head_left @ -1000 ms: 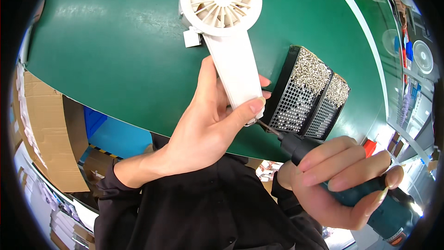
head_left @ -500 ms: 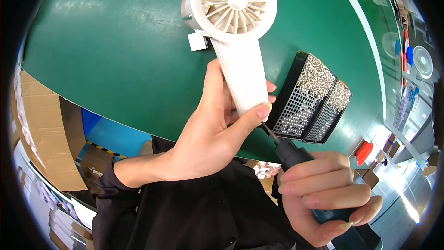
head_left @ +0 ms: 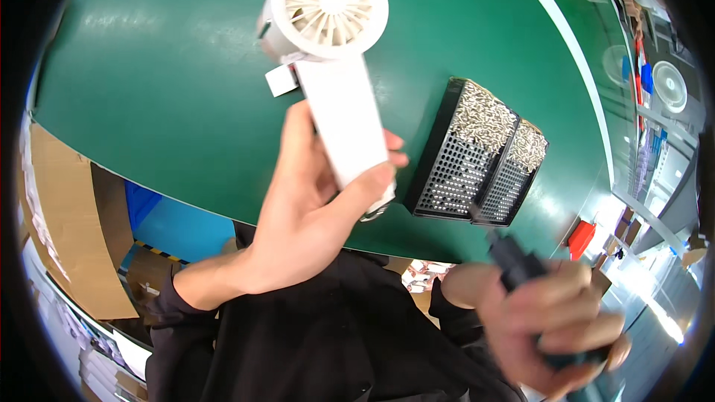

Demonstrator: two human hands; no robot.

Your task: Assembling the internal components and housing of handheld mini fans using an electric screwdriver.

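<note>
My left hand [head_left: 305, 208] is wrapped round the lower handle of a white handheld fan [head_left: 344, 115]. Its round, slatted head points away from me over the green table, and a small white square piece [head_left: 281, 81] sticks out beside the neck. My right hand [head_left: 555, 320], smeared by motion, grips a dark electric screwdriver [head_left: 515, 262]. The blurred bit lies just in front of the near edge of a black two-part screw tray [head_left: 415, 186], apart from the fan. Small silvery screws [head_left: 482, 115] are heaped at the tray's far end, and others sit in its rows of holes.
The green table [head_left: 186, 97] curves round in front of me, with a white strip [head_left: 573, 37] along its right side. Below its left edge stands a cardboard box [head_left: 71, 216]. A red bin [head_left: 582, 243] is at the right, beyond the table edge.
The screwdriver has come away from the handle's lower end and shifted right towards the tray. In the picture, the fan with my left hand and the tray have all moved left.
</note>
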